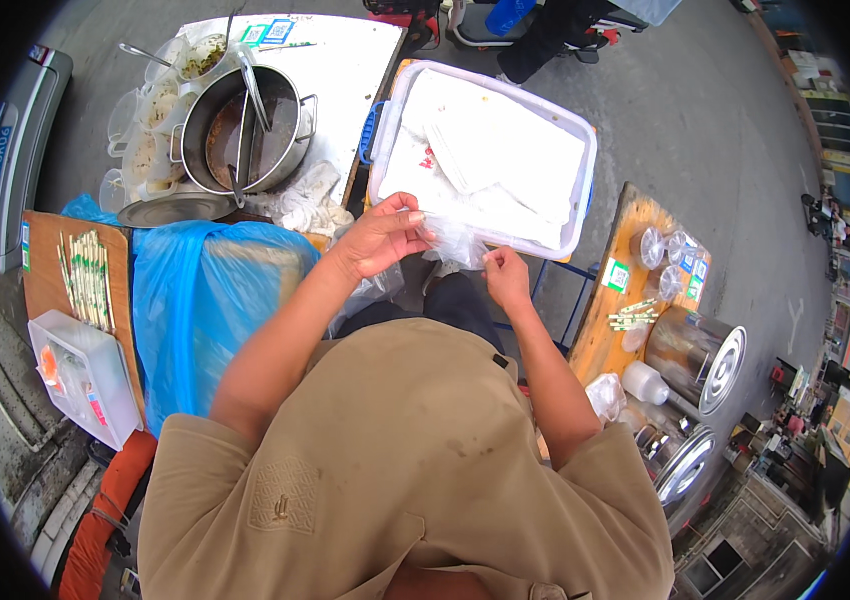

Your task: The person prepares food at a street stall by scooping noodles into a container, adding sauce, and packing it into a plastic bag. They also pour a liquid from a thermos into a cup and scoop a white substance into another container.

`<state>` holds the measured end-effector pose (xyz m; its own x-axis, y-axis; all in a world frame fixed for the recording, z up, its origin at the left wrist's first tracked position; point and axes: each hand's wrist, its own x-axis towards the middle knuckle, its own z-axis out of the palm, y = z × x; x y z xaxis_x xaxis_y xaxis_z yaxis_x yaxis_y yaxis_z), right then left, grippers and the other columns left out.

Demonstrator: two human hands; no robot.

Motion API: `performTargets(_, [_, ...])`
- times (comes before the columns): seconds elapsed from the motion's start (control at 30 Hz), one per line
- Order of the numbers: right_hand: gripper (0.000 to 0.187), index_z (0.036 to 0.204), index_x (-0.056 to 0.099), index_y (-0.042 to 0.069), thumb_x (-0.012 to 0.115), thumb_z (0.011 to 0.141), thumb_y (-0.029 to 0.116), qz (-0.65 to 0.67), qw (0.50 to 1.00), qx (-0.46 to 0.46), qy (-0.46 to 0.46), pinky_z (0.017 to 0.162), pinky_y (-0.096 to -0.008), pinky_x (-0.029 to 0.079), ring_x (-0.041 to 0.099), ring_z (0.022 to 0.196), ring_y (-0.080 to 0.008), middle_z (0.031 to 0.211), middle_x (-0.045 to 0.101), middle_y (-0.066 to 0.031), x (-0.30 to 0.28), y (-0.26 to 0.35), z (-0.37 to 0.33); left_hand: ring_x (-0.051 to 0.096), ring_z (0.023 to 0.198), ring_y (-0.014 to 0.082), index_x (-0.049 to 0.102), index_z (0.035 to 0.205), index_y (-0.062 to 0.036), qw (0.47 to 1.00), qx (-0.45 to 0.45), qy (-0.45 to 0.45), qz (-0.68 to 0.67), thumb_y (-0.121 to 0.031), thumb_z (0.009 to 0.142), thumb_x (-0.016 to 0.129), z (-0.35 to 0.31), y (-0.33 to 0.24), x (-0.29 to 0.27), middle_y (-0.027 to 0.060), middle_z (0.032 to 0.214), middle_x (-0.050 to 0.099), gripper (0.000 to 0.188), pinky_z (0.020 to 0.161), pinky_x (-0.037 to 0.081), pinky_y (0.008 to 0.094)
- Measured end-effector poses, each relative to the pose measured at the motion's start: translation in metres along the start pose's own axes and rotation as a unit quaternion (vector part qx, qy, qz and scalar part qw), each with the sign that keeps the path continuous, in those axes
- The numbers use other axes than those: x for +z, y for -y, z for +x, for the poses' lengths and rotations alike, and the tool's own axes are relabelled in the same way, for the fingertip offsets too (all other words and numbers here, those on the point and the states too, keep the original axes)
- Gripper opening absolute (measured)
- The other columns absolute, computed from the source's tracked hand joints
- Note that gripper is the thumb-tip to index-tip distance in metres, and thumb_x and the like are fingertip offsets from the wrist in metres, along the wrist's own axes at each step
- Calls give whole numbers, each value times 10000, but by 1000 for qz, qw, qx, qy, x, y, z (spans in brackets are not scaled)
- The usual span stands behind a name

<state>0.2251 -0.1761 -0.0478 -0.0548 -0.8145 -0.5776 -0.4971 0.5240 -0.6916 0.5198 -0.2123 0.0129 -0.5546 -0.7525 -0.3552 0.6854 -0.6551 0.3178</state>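
Observation:
A thin clear plastic bag (457,243) is stretched between my two hands, in front of my body. My left hand (383,238) pinches its left side between thumb and fingers. On the other side my right hand (506,276) is closed on the bag's right edge, fingers curled in. Just beyond the bag stands a white plastic tub (586,165) with blue handles. White cloth or sheeting (515,150) with a small red mark lies in it and hides what is underneath.
At the left stand a steel pot (290,165) with ladles, several clear tubs of food (160,105), a crumpled cloth (310,203) and a blue plastic cover (180,300). Wrapped chopsticks (88,280) lie beyond. On the right, a wooden board (600,310) bears cups and steel canisters (690,350).

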Motion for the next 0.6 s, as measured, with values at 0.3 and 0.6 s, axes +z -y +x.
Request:
performTargets(0.3, [550, 1335, 499, 0, 733, 862, 155, -112, 930, -347, 40, 986, -416, 504, 621, 1166, -312, 1389, 508, -187, 0, 96, -16, 450, 640, 42, 544, 1037, -128, 972, -46, 8, 232, -134, 961, 684, 21, -4, 41, -55, 803, 517, 160, 530, 310, 213])
performTargets(0.6, [139, 1088, 554, 77, 572, 967, 10, 425, 864, -87, 256, 885, -320, 524, 636, 918, -152, 969, 642, -39, -15, 103, 18, 617, 945, 411, 543, 1173, -100, 520, 114, -88, 842, 4, 809, 652, 16, -51, 43, 157, 1150, 557, 393, 807, 492, 479])
